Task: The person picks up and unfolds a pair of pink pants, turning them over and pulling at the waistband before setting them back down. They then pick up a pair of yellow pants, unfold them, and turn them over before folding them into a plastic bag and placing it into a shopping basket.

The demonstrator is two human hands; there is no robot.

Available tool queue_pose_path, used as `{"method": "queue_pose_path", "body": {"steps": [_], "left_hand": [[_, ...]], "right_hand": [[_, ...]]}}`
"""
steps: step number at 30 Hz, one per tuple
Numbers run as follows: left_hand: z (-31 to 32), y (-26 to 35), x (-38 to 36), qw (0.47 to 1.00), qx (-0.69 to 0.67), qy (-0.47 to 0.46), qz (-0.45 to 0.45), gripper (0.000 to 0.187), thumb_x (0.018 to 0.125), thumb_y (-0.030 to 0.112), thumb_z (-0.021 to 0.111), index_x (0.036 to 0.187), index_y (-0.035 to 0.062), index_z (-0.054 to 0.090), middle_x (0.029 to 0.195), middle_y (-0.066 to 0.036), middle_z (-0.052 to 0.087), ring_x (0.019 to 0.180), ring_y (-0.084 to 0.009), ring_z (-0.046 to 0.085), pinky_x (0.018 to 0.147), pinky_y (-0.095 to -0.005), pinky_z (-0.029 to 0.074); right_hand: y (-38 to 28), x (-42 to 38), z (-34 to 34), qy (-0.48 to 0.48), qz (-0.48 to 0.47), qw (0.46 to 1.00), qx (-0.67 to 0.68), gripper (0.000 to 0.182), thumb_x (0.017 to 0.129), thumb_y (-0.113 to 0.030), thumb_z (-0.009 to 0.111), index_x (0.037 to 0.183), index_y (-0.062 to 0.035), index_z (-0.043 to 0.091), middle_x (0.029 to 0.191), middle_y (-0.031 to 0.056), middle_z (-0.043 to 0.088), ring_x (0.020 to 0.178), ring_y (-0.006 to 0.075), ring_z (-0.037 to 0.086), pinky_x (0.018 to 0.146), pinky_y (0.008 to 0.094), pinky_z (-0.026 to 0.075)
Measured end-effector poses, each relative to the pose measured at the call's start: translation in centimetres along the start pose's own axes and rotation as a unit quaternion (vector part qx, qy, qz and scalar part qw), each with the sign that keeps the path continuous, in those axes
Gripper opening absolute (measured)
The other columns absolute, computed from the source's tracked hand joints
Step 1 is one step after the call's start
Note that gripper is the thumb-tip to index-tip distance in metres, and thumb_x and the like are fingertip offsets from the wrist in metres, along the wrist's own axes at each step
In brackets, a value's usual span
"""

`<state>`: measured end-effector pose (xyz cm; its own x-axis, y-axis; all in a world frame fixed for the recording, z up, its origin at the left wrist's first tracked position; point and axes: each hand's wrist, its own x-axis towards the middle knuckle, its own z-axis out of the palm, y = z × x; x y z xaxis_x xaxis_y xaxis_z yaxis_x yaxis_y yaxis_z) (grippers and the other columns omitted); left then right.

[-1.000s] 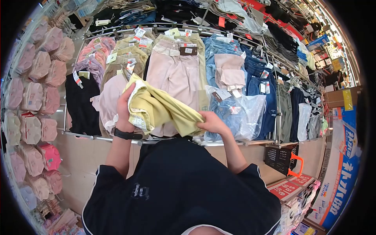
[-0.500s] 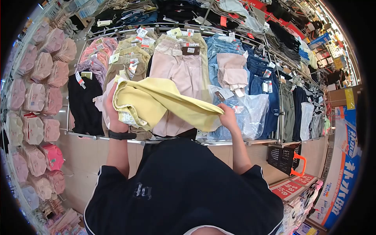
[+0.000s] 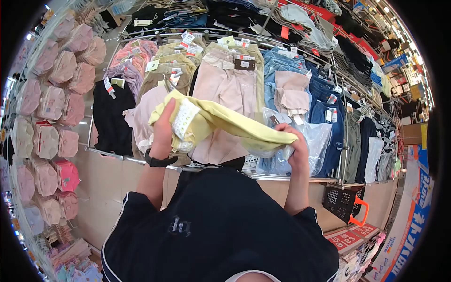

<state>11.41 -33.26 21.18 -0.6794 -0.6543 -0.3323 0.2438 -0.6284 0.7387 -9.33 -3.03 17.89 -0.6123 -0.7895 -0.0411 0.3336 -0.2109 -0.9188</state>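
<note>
A pair of pale yellow trousers (image 3: 225,120) with white lace trim is stretched between my hands above the garment rack. My left hand (image 3: 163,129) grips the lace-trimmed end, its thumb up along the cloth. At the narrow end on the right, my right hand (image 3: 297,148) has its fingers closed round the fabric. Below the yellow cloth lie pale pink trousers (image 3: 225,84) with a lace waist and tags. A light pink garment (image 3: 145,113) rests just beyond my left hand. Clear plastic bags (image 3: 317,138) lie beside my right hand.
Black trousers (image 3: 112,127) hang on the rack's left, blue jeans (image 3: 324,122) on its right. A metal rail (image 3: 127,158) runs along the near edge. Packs of pink underwear (image 3: 49,103) fill the left wall. A black basket (image 3: 340,202) with an orange handle stands at right.
Both hands have shifted right in the view and the racks have too. The lace end has turned so that more white trim shows, and the yellow cloth is bunched narrower.
</note>
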Motion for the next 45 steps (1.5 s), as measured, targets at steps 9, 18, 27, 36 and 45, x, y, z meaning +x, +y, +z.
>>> {"method": "queue_pose_path", "body": {"steps": [9, 18, 27, 36, 45], "left_hand": [[3.0, -2.2, -2.6, 0.976, 0.103, -0.193, 0.006, 0.030, 0.095, 0.015, 0.056, 0.119, -0.0024, 0.058, 0.105, -0.010, 0.068, 0.091, -0.0176, 0.068, 0.080, -0.0306, 0.055], [-2.1, -3.4, -0.8, 0.711, 0.604, -0.231, 0.278, 0.029, 0.085, 0.017, 0.068, 0.110, 0.0035, 0.064, 0.100, -0.009, 0.069, 0.092, -0.0238, 0.065, 0.081, -0.0343, 0.050], [-2.2, -9.7, 2.1, 0.999, 0.015, -0.029, -0.002, 0.037, 0.101, 0.029, 0.048, 0.129, 0.0058, 0.052, 0.127, -0.006, 0.059, 0.115, -0.0219, 0.058, 0.101, -0.0382, 0.045], [0.7, -5.1, -1.3, 0.988, -0.128, -0.075, -0.034, 0.067, 0.099, 0.054, 0.035, 0.147, 0.0078, 0.033, 0.149, -0.012, 0.040, 0.132, -0.0292, 0.044, 0.111, -0.0446, 0.036], [-2.2, -7.9, -0.8, 0.896, -0.319, -0.309, -0.005, 0.072, 0.096, 0.059, 0.031, 0.149, 0.0113, 0.031, 0.151, -0.013, 0.035, 0.135, -0.0343, 0.039, 0.113, -0.0471, 0.032]], "right_hand": [[7.5, 4.4, 9.4, -0.076, 0.053, 0.950, -0.298, 0.026, 0.087, -0.010, 0.064, 0.111, -0.0017, 0.063, 0.089, 0.0098, 0.065, 0.072, 0.0133, 0.062, 0.062, 0.0283, 0.049], [4.7, 4.1, 5.8, 0.182, -0.015, 0.952, -0.246, 0.014, 0.082, 0.000, 0.053, 0.091, 0.0017, 0.064, 0.071, 0.0092, 0.061, 0.067, 0.0114, 0.057, 0.061, 0.0277, 0.045], [3.5, -0.6, 10.8, -0.160, -0.093, 0.877, -0.443, 0.017, 0.080, -0.013, 0.065, 0.085, 0.0015, 0.057, 0.086, 0.0163, 0.057, 0.083, 0.0356, 0.058, 0.073, 0.0413, 0.047], [9.0, -0.4, 6.4, -0.030, 0.190, 0.977, -0.098, 0.055, 0.096, -0.035, 0.058, 0.139, -0.0056, 0.041, 0.137, 0.0090, 0.048, 0.118, 0.0215, 0.050, 0.098, 0.0381, 0.042], [13.0, 2.5, 8.7, -0.057, 0.251, 0.906, 0.336, 0.059, 0.096, -0.024, 0.055, 0.146, -0.0047, 0.031, 0.145, 0.0160, 0.043, 0.130, 0.0238, 0.047, 0.111, 0.0397, 0.037]]}}
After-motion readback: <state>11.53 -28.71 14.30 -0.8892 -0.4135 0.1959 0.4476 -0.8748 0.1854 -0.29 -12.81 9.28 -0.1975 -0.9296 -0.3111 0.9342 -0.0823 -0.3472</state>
